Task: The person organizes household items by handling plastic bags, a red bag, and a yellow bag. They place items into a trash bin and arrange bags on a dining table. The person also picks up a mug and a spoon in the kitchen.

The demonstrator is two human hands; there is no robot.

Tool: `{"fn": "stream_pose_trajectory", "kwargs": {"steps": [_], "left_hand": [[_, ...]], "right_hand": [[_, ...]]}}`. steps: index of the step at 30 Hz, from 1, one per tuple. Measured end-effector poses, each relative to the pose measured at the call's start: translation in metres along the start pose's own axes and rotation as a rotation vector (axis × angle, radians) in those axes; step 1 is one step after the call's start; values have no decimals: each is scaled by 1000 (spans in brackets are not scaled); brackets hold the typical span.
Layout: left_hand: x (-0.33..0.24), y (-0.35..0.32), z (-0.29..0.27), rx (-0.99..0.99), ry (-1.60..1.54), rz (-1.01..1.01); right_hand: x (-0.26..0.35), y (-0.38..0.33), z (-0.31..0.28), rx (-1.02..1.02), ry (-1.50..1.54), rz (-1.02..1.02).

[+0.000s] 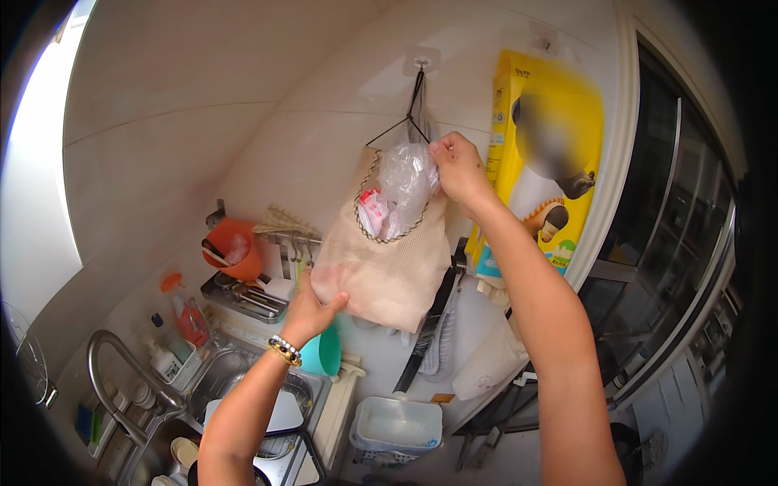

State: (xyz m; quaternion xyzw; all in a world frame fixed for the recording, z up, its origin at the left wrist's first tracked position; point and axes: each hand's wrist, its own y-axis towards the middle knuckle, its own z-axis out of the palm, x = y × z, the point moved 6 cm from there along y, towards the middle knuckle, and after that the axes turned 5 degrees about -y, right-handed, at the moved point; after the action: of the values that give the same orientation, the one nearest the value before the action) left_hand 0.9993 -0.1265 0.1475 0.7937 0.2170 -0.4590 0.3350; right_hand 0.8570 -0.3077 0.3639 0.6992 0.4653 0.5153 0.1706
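Observation:
A beige mesh hanging bag [381, 279] is suspended by a black cord from a wall hook [421, 61]. Its front has an oval opening edged with patterned trim, and crumpled clear plastic bags [408, 180] and a red-and-white plastic bag [373, 209] bulge there. My right hand [462, 170] is closed at the upper right of the opening, its fingertips pinching the bag's edge beside the clear plastic. At the lower left side of the mesh bag, my left hand [312, 309] grips the fabric with the thumb in front; its other fingers are partly hidden.
On the right wall hangs a large yellow package [502, 162] beside a dark glass door [673, 186]. A sink with a curved faucet [101, 356] lies lower left. An orange container [243, 259], a teal container [324, 352] and a clear plastic tub [397, 421] stand nearby.

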Motion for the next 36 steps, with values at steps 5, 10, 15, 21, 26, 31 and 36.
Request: {"fn": "stream_pose_trajectory", "kwargs": {"steps": [5, 10, 15, 21, 26, 31, 36], "left_hand": [[-116, -17, -16, -339, 468, 697], [-165, -27, -2, -70, -240, 759], [-117, -64, 48, 292, -836, 286], [13, -133, 101, 99, -554, 36], [90, -182, 113, 97, -1089, -557], [149, -221, 112, 68, -1437, -830], [113, -232, 141, 79, -1274, -1013]], "right_hand": [[-8, -2, -12, -234, 123, -49], [47, -42, -31, -176, 691, -83], [20, -166, 1, 265, 447, -52], [-41, -302, 38, 429, 227, 77], [-150, -378, 47, 468, 791, 883], [-176, -415, 34, 449, 859, 1198], [-178, -445, 49, 510, 890, 1194]]}}
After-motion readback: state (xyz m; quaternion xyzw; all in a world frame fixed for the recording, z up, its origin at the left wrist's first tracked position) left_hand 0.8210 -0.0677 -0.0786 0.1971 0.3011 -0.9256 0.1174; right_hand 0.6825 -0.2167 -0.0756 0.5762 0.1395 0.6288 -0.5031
